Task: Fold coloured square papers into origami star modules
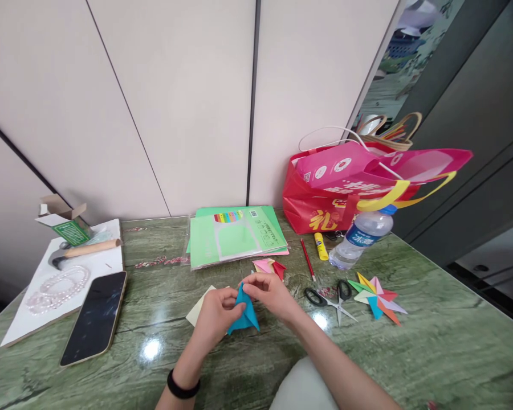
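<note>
A folded blue paper piece (244, 313) is held over the green marble table (431, 353). My left hand (216, 316) pinches its left edge and my right hand (271, 293) pinches its top point. Both hands are closed on the paper. A cream paper sheet (198, 310) lies flat under my left hand. Small pink and red folded pieces (270, 266) sit just behind my right hand. My left wrist wears a black band (182, 387).
Scissors (331, 299), a multicoloured paper star (378, 297), a red pencil (307, 259), a yellow glue stick (321, 246) and a water bottle (361, 234) lie right. A green paper pack (235, 234), red and pink bags (346, 185), a phone (96, 316), beads (60, 287) and a hammer (83, 251) also stand about.
</note>
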A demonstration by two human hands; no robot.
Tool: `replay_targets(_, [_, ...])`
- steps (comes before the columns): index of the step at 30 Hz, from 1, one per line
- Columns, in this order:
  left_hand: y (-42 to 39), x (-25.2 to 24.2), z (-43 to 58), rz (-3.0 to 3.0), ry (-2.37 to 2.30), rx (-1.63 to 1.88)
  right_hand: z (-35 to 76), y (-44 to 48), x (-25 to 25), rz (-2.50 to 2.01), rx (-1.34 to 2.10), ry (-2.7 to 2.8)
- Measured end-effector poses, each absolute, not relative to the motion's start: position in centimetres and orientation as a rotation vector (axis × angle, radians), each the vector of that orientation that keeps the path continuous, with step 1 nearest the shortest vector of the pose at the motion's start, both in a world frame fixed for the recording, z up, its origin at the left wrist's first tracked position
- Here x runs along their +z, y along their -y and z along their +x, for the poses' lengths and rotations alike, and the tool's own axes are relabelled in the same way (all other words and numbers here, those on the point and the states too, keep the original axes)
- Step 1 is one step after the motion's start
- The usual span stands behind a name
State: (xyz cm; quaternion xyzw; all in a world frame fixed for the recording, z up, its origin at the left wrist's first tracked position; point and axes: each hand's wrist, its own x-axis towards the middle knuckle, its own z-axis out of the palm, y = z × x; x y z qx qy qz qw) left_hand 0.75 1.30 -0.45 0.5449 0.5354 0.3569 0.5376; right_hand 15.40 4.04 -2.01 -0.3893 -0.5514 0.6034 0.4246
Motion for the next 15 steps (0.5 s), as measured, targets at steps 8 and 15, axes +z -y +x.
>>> replay_targets(8, [-1.12, -0.25, 0.76, 1.237, -1.220, 0.824, 15.20, -3.83, -2.00, -0.989, 1.573, 1.246])
replay_targets(15, [-1.08, -0.69, 0.73, 1.192, -1.183, 0.763, 15.44, -3.99, -2.08, -0.990, 1.588, 1.273])
